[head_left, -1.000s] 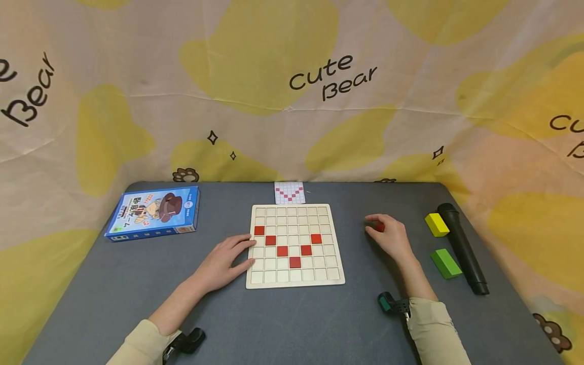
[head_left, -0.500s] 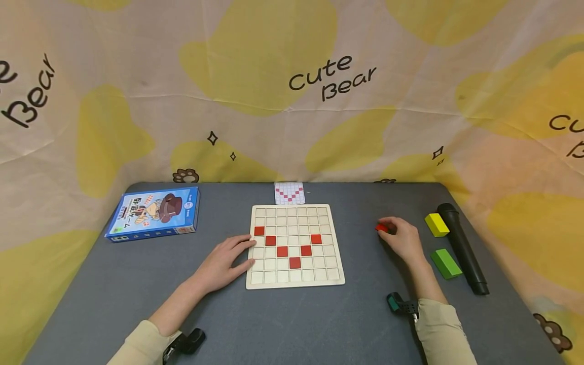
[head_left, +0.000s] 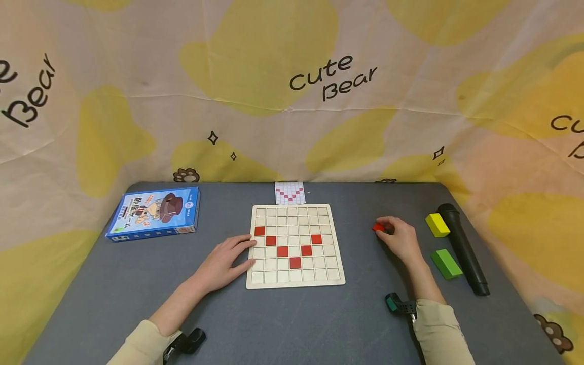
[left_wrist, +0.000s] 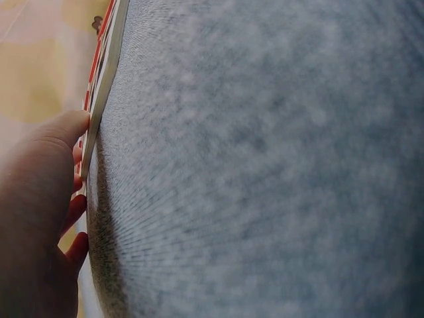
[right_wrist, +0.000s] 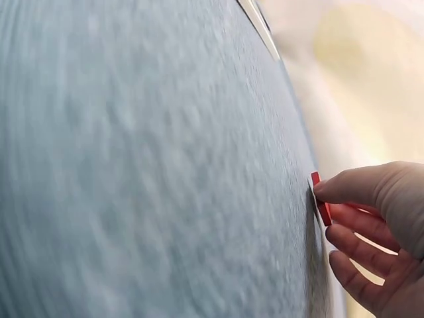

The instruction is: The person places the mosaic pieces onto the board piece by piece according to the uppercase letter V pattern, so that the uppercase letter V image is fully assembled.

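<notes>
A cream grid board (head_left: 269,278) lies mid-table, with several red squares in a V shape on its cells. Along its left edge rests my left hand (head_left: 222,261), its fingers loosely extended and the fingertips touching the rim. In the left wrist view the thumb of the left hand (left_wrist: 40,179) meets the board's edge (left_wrist: 106,73). To the right of the board, my right hand (head_left: 399,238) pinches a small red tile (head_left: 378,227) between thumb and fingers. Seen from the right wrist, this flat tile (right_wrist: 321,202) is tilted on edge, close to the tabletop.
A small pattern card (head_left: 289,193) with a pink V lies behind the board. At the far left is a blue game box (head_left: 155,210). On the right lie a yellow block (head_left: 437,225), a green block (head_left: 446,263) and a black microphone (head_left: 464,251).
My right hand has shifted to the right with the red tile, then slightly back left. More of the tile shows now. The left hand and the board have stayed in place.
</notes>
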Demonstrator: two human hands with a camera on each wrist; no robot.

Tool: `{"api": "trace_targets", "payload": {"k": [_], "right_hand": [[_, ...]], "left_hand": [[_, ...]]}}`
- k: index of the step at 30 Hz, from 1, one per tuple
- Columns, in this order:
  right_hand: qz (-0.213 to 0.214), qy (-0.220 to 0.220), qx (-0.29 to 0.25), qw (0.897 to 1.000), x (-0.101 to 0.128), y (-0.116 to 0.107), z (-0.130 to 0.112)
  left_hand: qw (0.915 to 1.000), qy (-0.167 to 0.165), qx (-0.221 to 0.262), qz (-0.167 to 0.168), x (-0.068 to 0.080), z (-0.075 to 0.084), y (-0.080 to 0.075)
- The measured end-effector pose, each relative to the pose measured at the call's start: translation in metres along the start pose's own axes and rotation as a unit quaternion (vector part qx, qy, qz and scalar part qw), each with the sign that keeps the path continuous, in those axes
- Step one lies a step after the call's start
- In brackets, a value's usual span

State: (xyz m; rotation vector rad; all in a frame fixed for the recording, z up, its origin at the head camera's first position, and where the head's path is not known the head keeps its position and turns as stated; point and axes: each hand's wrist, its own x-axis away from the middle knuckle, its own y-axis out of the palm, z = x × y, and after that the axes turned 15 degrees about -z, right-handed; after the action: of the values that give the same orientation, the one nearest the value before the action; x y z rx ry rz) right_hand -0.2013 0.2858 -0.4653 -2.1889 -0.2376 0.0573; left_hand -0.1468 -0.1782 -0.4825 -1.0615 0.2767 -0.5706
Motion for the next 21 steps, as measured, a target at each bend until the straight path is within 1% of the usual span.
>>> {"api": "trace_targets", "payload": {"k": [5,12,21], "right_hand": [[0.004,-0.012,-0.01,1.0,-0.003,0.008,-0.01],[0.01,-0.038,-0.024,0.999,-0.011,0.024,-0.024],[0.015,-0.076,-0.034,0.996,-0.02,0.044,-0.045]], "left_hand": [[0.9999,0.01,-0.005,0.011,0.0,0.0,0.001],[0.9999,0.008,-0.006,0.008,0.0,-0.001,0.001],[0.9998,0.012,-0.004,0.014,0.0,-0.001,0.002]]}}
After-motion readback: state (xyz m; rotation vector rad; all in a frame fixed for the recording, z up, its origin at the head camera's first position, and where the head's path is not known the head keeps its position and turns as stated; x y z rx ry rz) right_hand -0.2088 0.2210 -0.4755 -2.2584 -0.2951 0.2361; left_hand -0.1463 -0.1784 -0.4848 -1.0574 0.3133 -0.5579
